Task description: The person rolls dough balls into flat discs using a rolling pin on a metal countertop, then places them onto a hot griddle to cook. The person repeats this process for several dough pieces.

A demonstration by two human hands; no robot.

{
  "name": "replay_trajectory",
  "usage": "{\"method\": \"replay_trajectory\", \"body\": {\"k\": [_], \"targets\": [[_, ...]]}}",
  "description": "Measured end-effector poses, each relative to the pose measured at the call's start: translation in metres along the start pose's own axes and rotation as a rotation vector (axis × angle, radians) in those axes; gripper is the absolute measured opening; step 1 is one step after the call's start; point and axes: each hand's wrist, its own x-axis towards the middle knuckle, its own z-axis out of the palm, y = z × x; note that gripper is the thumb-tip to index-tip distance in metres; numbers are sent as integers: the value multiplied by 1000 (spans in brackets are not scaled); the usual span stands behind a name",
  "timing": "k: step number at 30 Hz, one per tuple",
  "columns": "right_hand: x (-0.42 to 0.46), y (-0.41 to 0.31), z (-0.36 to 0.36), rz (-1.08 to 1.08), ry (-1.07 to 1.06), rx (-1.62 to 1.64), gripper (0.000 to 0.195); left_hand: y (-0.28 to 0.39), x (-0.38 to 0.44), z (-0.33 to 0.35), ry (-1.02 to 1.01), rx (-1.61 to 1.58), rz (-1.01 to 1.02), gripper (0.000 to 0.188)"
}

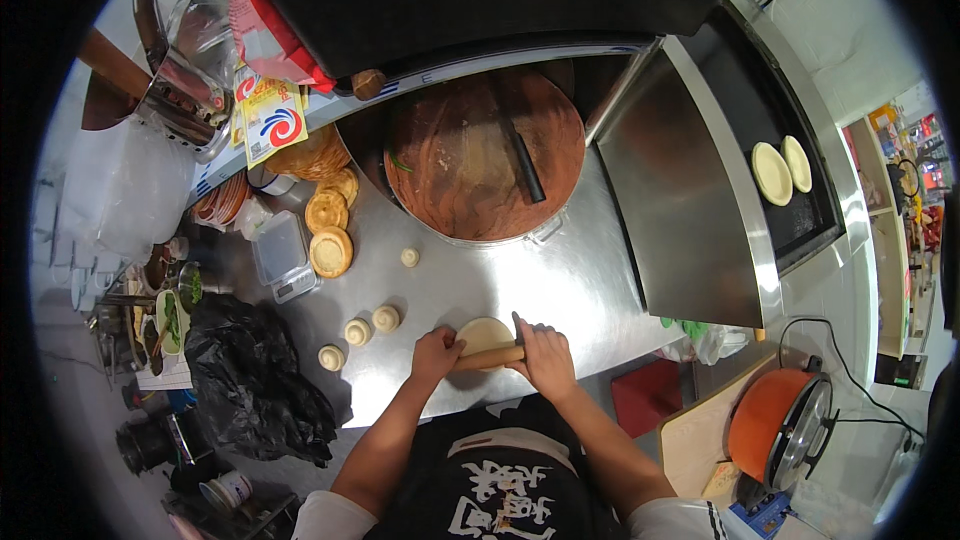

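A wooden rolling pin point(489, 358) lies across a flat round of dough point(484, 333) on the steel worktop near my body. The pin's left end is in my left hand point(437, 352), its fingers close to the dough's edge. At the other end my right hand point(546, 356) holds the pin, and a dark, narrow tool point(518, 326) shows at its fingers; I cannot tell its kind. To the left sit several coiled dough pieces point(358, 331), with a smaller dough ball point(409, 257) farther back.
A large pot point(480, 165) stands at the back. Baked flatbreads point(331, 252) and a digital scale point(294, 289) are left of it, a black plastic bag point(255, 382) nearer. At the right, two dough rounds point(772, 174) lie on a dark griddle point(802, 229) beyond a steel panel point(682, 187).
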Motion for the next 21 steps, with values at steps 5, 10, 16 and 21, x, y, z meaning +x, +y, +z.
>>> {"method": "replay_trajectory", "body": {"k": [5,10,16,21], "targets": [[-3,3,21,100,-72,0,98,9,-21,4,287,319,359,51],[1,-5,39,131,-84,-51,89,14,-6,5,265,462,396,63],[92,18,49,247,129,-122,83,39,69,-15,408,434,297,69],[-32,-13,46,15,22,-85,86,-13,-34,21,197,355,398,82]]}}
